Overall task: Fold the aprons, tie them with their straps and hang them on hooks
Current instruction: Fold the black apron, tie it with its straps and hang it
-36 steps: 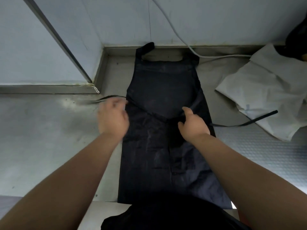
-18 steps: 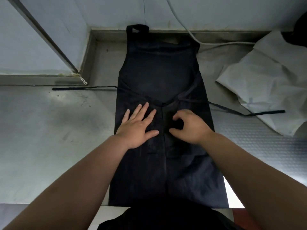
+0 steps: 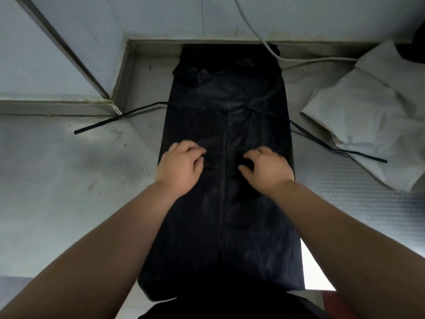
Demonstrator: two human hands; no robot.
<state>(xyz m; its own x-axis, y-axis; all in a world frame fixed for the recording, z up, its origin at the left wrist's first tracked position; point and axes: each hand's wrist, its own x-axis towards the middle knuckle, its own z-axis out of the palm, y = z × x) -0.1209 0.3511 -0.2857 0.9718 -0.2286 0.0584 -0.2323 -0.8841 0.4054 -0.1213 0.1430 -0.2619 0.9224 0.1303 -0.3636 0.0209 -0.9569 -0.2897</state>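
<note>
Steel bench point(image 3: 57, 180) against a pale wall point(image 3: 161, 19). Left strap point(image 3: 119, 118) trails sideways. Left hand point(image 3: 179, 169), fingers curled, sits on the dark folded apron point(image 3: 225, 215) lying lengthwise mid-bench. Right hand point(image 3: 269, 169) likewise, across the centre fold. Pinching cloth or not: cannot tell. Right strap point(image 3: 333, 148) reaches a white cloth point(image 3: 368, 111).

The apron point(image 3: 230, 203) is plain black, and its straps point(image 3: 101, 123) are black too. The worktop point(image 3: 69, 180) is dull grey metal, with a fine dimpled pattern towards its right edge. A plain white cloth point(image 3: 368, 107) lies there, and the wall point(image 3: 161, 17) behind is pale blue-grey.
</note>
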